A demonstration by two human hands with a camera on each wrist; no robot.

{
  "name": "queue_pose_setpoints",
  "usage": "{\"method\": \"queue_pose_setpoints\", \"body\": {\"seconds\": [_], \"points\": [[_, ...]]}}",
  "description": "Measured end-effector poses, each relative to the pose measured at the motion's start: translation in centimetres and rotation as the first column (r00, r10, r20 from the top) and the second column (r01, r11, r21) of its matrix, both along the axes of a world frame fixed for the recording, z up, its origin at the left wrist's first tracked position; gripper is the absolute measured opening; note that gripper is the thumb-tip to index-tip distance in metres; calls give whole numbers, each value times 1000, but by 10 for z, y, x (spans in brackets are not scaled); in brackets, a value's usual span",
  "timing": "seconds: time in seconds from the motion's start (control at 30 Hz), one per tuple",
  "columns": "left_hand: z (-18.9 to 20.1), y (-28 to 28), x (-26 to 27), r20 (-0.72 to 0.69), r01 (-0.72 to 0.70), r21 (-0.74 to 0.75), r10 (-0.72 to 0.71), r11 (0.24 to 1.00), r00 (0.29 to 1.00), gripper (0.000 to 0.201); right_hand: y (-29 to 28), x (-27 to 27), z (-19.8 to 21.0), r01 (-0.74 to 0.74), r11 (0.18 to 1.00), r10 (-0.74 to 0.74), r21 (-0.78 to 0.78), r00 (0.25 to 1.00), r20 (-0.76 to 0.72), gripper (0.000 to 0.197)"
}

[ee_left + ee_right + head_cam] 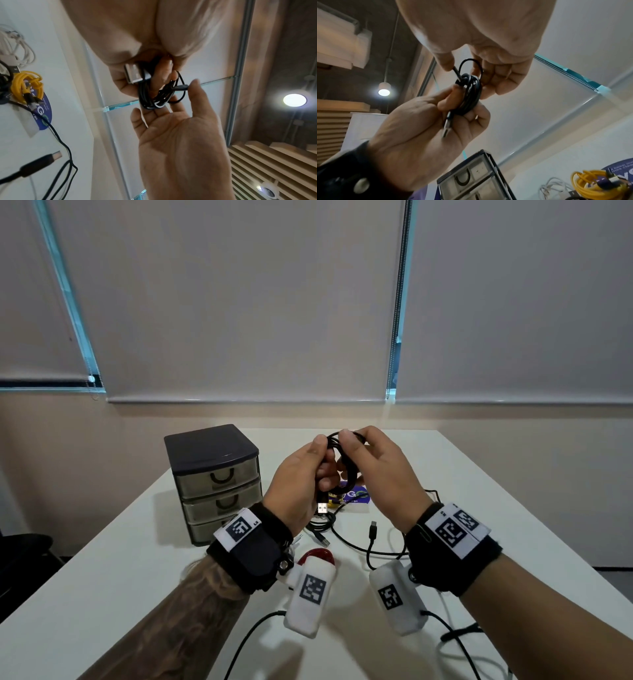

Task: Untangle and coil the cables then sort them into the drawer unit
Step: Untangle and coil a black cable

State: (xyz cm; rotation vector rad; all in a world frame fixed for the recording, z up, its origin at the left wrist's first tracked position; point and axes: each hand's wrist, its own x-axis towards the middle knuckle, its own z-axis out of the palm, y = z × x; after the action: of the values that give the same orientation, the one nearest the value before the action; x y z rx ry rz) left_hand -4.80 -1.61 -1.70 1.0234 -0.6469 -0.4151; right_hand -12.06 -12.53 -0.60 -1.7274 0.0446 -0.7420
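Loose cables [346, 529] before drawer unit [214, 484]

1. The coiled cable [344, 463] is black, its USB plug [322, 508] silver
2. The drawer unit [214, 481] has a dark grey top and translucent grey drawers
3. The table [102, 583] is white
4. Another cable [25, 85] is yellow
5. The wrist bands [455, 546] are black, with black-and-white square markers

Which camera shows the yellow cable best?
The left wrist view: the yellow cable lies coiled on the table in full and sharp. The right wrist view cuts it off at the bottom corner. The head view shows only a sliver behind the left hand.
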Motion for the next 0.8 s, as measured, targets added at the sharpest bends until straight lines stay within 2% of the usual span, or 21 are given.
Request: {"method": "queue_pose_setpoints", "body": {"seconds": [0.1,0.23,0.33,0.47,0.57,0.67,0.73,0.8], "points": [[0,3,2,-41,10,-13,-11,1000,999,32,-7,-1,1,31,996,-30,-78,999,17,23],[-3,7,2,115,60,91,-70,994,991,11,-13,-6,6,31,997,-28,-74,999,45,17],[-6,9,2,204,53,174,-88,983,975,32,-18,-7,7,-12,998,14,-63,1000,26,14],[-8,11,3,269,35,212,-93,977,959,29,-25,-9,8,-92,995,91,-30,995,-34,8],[-8,11,4,323,-13,262,-75,965,943,23,-28,-9,9,-29,993,33,-110,999,35,7],[-8,9,3,316,-81,213,10,974,949,17,-24,-10,9,53,978,-34,-204,995,95,9],[-9,8,4,319,-148,161,90,976,943,15,-21,-11,8,46,988,-28,-147,992,119,10],[-9,7,6,294,-181,107,143,978,945,13,-20,-9,7,-28,1000,28,7,999,39,17]]}}
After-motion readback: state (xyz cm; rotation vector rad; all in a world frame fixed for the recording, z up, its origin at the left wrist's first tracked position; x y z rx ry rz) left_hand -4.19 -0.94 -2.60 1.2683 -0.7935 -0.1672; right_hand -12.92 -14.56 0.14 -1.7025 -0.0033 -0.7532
